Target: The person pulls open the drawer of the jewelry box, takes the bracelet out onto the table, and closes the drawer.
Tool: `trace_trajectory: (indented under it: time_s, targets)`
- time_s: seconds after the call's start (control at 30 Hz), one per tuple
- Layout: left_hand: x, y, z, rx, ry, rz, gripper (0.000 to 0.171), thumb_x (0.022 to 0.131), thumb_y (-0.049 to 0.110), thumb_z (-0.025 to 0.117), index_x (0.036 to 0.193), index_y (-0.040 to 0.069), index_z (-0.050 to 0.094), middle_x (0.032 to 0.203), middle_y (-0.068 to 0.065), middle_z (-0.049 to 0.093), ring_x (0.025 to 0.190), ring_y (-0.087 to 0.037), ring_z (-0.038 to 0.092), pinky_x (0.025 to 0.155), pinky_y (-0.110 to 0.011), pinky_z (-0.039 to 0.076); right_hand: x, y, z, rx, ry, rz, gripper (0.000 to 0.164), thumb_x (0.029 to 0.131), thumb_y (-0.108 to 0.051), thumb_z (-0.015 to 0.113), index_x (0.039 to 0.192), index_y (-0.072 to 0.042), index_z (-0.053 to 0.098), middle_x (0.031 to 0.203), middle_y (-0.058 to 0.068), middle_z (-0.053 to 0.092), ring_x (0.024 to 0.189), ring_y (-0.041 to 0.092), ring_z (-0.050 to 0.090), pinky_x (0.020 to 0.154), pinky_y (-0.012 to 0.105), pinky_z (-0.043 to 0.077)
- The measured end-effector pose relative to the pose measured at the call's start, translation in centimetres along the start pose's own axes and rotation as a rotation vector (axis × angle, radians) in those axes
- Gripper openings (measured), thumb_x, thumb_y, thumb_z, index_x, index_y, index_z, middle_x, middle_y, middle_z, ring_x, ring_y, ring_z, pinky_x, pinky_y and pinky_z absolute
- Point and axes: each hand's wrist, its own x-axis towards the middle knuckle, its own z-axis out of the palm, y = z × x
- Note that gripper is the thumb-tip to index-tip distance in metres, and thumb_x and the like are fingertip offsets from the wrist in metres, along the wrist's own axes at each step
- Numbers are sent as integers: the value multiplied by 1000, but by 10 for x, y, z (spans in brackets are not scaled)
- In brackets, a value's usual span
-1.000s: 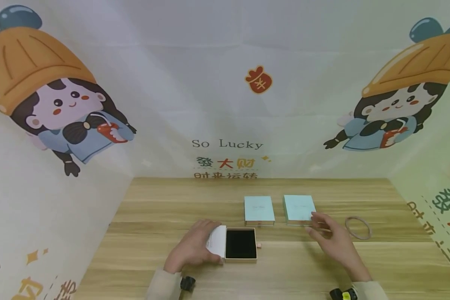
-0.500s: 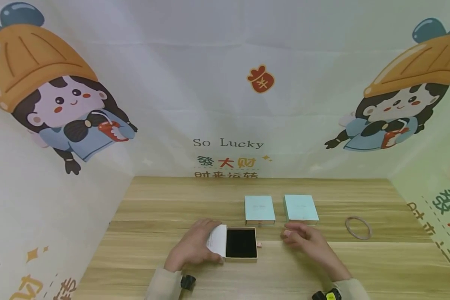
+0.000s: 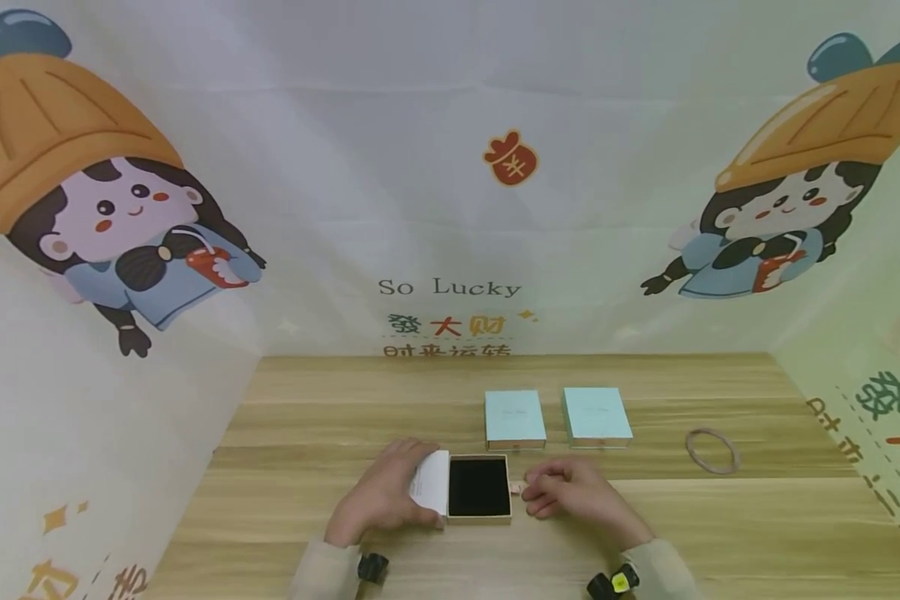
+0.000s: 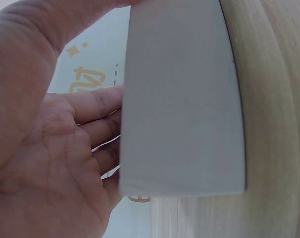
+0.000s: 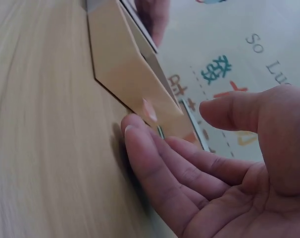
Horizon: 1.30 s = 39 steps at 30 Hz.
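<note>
A small slide-out box lies in front of me, its drawer (image 3: pixel 480 521) pulled out to the right with a black pad (image 3: pixel 478 487) inside. My left hand (image 3: pixel 390 487) grips the box's white sleeve (image 3: pixel 432 485), thumb at the near edge and fingers at the far side. The left wrist view has the sleeve's plain side (image 4: pixel 182 109) in front of the palm. Beside a small pinkish pull tab (image 5: pixel 149 110) on the drawer's end are the fingertips of my right hand (image 3: pixel 577 496). In the right wrist view the thumb stands apart from the bent fingers; I cannot tell whether they touch the tab.
Two pale blue boxes, one at centre (image 3: pixel 514 417) and one to its right (image 3: pixel 597 414), sit behind the drawer on the wooden table (image 3: pixel 330 400). A thin pinkish-grey hoop (image 3: pixel 711 431) lies farther right. Printed cloth walls (image 3: pixel 345 167) enclose the table.
My right hand has moved left from beside the right-hand blue box to the drawer's pull tab. The left hand keeps its grip on the sleeve. The head view has shifted slightly.
</note>
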Motion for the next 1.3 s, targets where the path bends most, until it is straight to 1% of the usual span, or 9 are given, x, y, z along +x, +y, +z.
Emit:
trace_trajectory:
  time_s: [0.13,0.27,0.4,0.53,0.73,0.83,0.97,1.13,1.3]
  targets:
    - [0,1,-1,-2,3,7,101,58,34,100,143,4,54,137,-11,61,127,-31,53,106,-54,48,7,2,11,12,-31,-12,34,101,-8,59,122,18,60,98,25,76,80,25,77,71,33,65]
    - [1,1,-2,-4,1,4,103,58,35,100,144,4,53,138,-13,61,129,-33,52,108,-56,47,13,4,17,-11,-26,-27,30,100,-5,59,119,17,62,93,19,76,75,19,75,68,32,64]
    - [1,0,-1,-1,6,-4,104,57,35,99,145,4,53,139,-12,60,131,-34,51,110,-56,45,16,4,19,-57,-8,-37,22,99,-1,60,113,15,65,88,15,76,70,15,73,66,31,64]
    - [1,-1,1,6,15,-3,104,57,35,99,146,5,52,139,-12,60,132,-33,51,111,-55,45,16,1,20,-94,9,-43,14,97,1,62,105,12,67,83,13,75,65,13,71,63,30,63]
    - [1,-1,1,3,22,4,103,57,33,99,144,5,53,139,-14,60,133,-35,50,111,-56,44,15,0,25,-126,63,-52,6,94,4,64,93,8,68,76,10,73,61,12,69,59,28,62]
    - [1,0,1,-3,18,4,103,56,33,99,144,4,54,138,-13,61,131,-34,51,109,-56,46,16,1,28,-135,99,-49,5,93,5,65,90,7,68,74,9,72,60,12,69,59,28,62]
    - [0,0,1,-12,16,4,103,57,33,99,144,4,53,140,-14,60,132,-35,51,109,-56,46,16,1,31,-151,138,-43,6,92,7,65,88,6,68,71,9,71,59,12,68,58,27,61]
    - [0,0,1,-8,15,6,103,57,34,100,144,4,53,142,-14,59,135,-36,49,112,-57,43,16,-1,33,-148,157,-45,6,91,7,66,87,6,69,70,9,71,58,12,68,57,27,61]
    - [0,0,1,-8,21,13,102,56,33,100,143,4,54,142,-14,60,134,-35,50,110,-57,44,16,0,34,-154,174,-51,8,91,7,64,86,6,70,69,9,71,58,12,68,57,27,60]
